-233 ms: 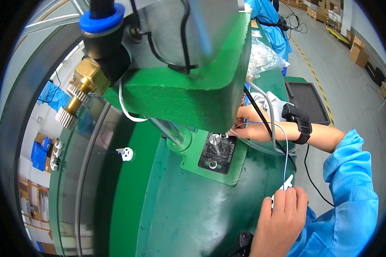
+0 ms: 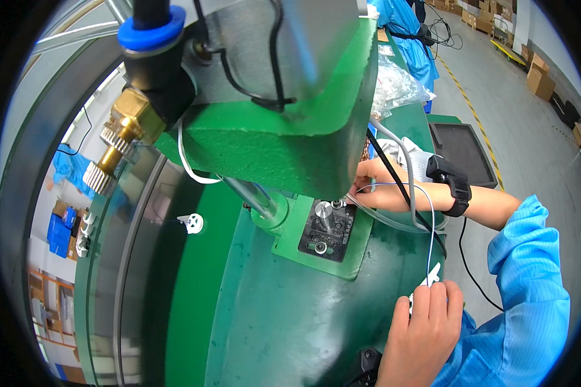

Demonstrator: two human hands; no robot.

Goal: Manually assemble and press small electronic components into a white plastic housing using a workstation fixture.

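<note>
Head view: press, two hands.
White part (image 2: 434,273): gripped in left hand (image 2: 425,326), lower right of block (image 2: 341,242); long axis slants up and right.
Wire (image 2: 432,226): rises from white part, bends left to right hand (image 2: 386,188).
Right fingers: closed on wire's end, contact partly hidden.
Nearer block: right hand, at its upper-right corner.

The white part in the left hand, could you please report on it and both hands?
Left hand gripping white part, wire running toward right hand. Right hand beside black plate, fingertip grip unclear. Black cable crossing over right hand.
</note>
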